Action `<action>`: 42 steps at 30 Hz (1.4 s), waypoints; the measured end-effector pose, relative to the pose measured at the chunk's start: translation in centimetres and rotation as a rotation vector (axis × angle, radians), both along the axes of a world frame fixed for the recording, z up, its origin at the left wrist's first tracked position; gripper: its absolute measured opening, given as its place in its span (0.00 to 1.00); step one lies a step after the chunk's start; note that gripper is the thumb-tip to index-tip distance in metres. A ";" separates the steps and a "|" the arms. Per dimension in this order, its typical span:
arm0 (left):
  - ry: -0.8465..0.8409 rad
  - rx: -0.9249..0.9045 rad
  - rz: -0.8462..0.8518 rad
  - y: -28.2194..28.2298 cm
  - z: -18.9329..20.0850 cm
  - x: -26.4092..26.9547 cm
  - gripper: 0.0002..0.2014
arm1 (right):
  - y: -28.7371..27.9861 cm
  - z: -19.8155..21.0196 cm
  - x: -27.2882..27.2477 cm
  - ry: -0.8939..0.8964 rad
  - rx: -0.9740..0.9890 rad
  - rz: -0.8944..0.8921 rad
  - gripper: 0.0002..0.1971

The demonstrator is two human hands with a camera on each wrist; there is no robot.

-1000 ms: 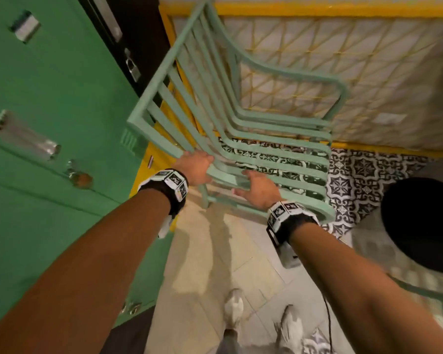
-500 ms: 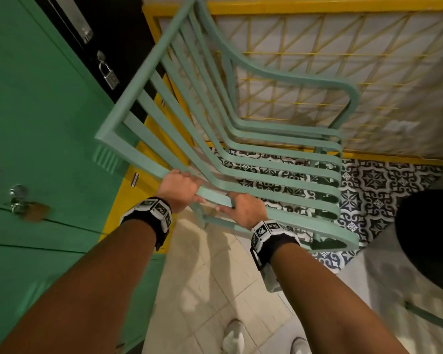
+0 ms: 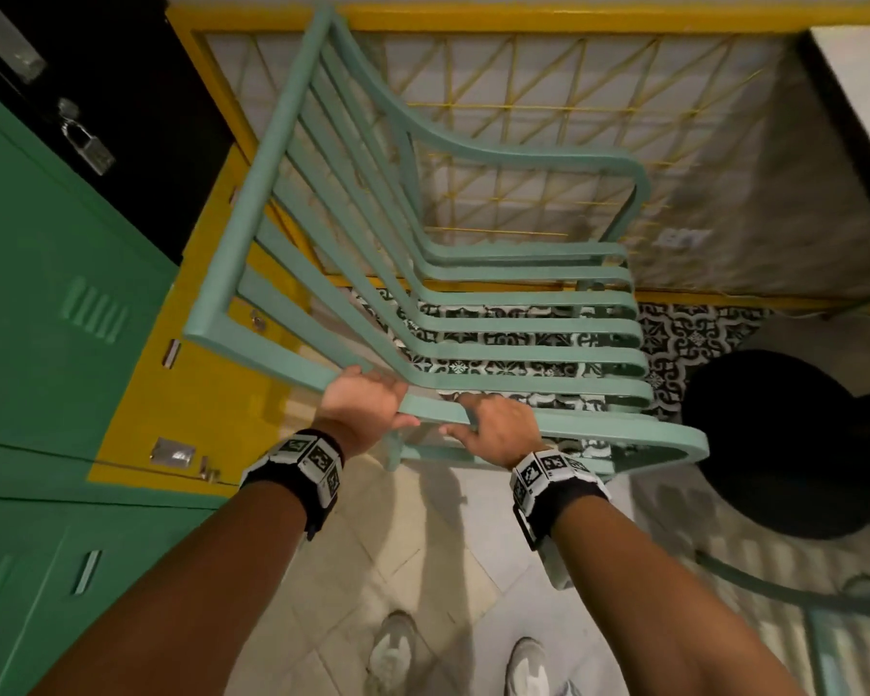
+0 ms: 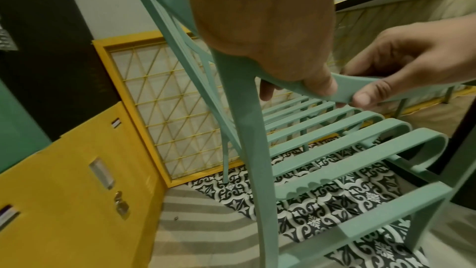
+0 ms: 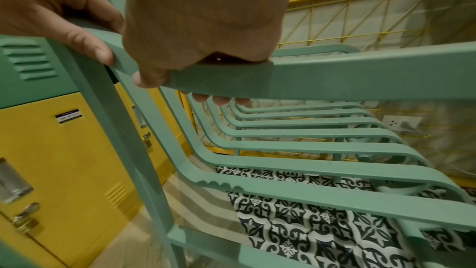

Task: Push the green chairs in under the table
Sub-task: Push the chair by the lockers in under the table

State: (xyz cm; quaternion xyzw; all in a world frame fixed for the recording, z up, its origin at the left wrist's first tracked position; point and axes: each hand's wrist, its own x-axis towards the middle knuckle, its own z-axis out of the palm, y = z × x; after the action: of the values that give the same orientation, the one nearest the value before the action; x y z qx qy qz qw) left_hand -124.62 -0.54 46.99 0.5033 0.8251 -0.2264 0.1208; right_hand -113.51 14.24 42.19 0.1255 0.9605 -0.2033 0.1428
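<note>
Left hand and right hand both grasp the near armrest of the green chair.

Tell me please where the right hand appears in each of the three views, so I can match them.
Head view: the right hand is low centre, gripping the green chair's armrest.
Left wrist view: the right hand enters from the right edge and pinches the same armrest.
Right wrist view: it fills the top centre, fingers curled under the armrest.
Shared landmark: the patterned floor tiles under the seat.
</note>
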 end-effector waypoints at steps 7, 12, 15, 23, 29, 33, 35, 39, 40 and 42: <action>-0.046 0.039 -0.011 7.3 -0.2 5.6 0.26 | 7.0 0.8 5.4 -0.035 0.014 -0.019 0.32; -0.047 0.074 -0.028 12.2 -0.4 9.2 0.27 | 11.8 1.3 9.3 -0.072 0.037 -0.059 0.26; -0.061 0.088 -0.037 15.0 -0.4 11.0 0.26 | 14.2 1.6 11.1 -0.091 0.048 -0.093 0.23; -0.076 0.090 -0.059 20.5 -0.6 14.8 0.26 | 18.9 0.7 14.7 -0.102 0.034 -0.172 0.22; -0.037 0.107 -0.081 23.5 -0.4 15.6 0.25 | 21.6 -0.4 15.4 -0.098 0.068 -0.251 0.25; -0.020 0.106 -0.094 24.2 -0.4 14.7 0.27 | 21.8 -0.7 14.8 -0.092 0.055 -0.297 0.24; -0.014 0.103 -0.093 24.3 -0.4 14.5 0.26 | 21.7 -0.6 14.5 -0.094 0.048 -0.305 0.25; -0.002 0.101 -0.092 24.4 -0.5 14.5 0.26 | 21.7 -0.6 14.4 -0.114 0.055 -0.308 0.25; 0.001 0.102 -0.095 24.4 -0.5 14.5 0.26 | 21.6 -0.7 14.4 -0.112 0.055 -0.312 0.25; 0.002 0.105 -0.090 24.5 -0.4 14.6 0.26 | 21.4 -0.7 14.4 -0.115 0.053 -0.340 0.25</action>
State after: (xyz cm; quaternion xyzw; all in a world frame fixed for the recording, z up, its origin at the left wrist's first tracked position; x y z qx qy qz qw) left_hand -110.03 23.99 46.55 0.5455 0.8124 -0.1884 0.0832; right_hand -99.10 35.63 41.47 0.3012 0.9207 -0.1917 0.1578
